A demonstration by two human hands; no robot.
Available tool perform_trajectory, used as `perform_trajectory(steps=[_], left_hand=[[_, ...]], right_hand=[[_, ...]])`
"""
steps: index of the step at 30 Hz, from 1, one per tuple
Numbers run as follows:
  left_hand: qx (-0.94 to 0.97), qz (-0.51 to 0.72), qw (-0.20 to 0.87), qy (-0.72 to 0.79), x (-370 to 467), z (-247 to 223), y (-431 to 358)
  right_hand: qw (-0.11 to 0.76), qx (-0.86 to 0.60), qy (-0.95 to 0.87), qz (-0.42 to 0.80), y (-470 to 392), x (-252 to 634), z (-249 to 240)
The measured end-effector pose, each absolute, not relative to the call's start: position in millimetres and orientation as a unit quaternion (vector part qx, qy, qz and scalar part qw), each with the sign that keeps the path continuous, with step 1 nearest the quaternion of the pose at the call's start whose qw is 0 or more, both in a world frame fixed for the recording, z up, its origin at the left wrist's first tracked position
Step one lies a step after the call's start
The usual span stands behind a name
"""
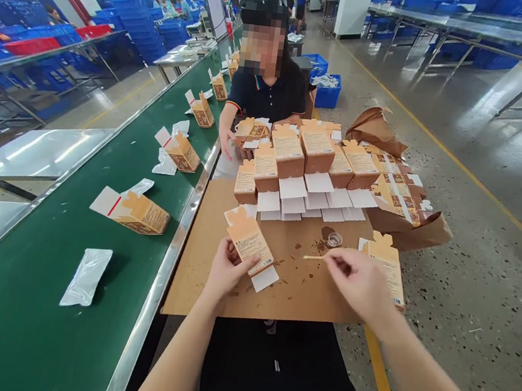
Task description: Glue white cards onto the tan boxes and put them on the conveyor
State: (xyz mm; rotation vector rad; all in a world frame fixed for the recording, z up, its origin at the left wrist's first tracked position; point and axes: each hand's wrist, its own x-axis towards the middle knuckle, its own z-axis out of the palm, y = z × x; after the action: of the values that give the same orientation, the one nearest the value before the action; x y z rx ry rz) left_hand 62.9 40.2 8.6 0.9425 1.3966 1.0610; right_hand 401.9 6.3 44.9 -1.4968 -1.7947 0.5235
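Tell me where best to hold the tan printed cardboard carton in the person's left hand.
Hold the tan carton by its long left edge, ideally from the near left, thumb on the printed face and fingers beneath, much as the left hand does. That edge faces the hand; thin tabs and a white flap project from the slanting carton's ends, probably poorer grips.

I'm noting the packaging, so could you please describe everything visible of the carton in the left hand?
The carton looks like thin tan card, its facing panel printed with dark text too small to read. A white flap sticks out at the near end; tabs and more white show at the far end. It slants, far end leftward, over the brown cardboard sheet. The left hand grips it, thumb on the panel.
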Motion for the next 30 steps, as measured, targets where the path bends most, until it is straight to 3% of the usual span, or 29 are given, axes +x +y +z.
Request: perform_trajectory(steps=[5, 10, 15, 24, 30], left_hand=[[0.401, 0.446, 0.539, 0.592, 65, 5, 41], [0.417, 0.442, 0.531, 0.590, 61, 4, 36], [0.442, 0.448, 0.509, 0.587, 64, -2, 21], [0.528, 0.404, 0.378, 0.643, 75, -22, -22], [0.513, 0.417, 0.286, 0.694, 27, -23, -5]], right_hand=[[0.374, -0.530, -0.708, 0.278, -15, 325, 4], [0.368, -0.527, -0.711, 0.285, -7, 308, -17], [0.382, -0.549, -0.693, 0.271, -9, 335, -5], [0.431, -0.584, -0.636, 0.262, -39, 365, 25], [0.448, -0.579, -0.624, 0.273, -42, 362, 29]])
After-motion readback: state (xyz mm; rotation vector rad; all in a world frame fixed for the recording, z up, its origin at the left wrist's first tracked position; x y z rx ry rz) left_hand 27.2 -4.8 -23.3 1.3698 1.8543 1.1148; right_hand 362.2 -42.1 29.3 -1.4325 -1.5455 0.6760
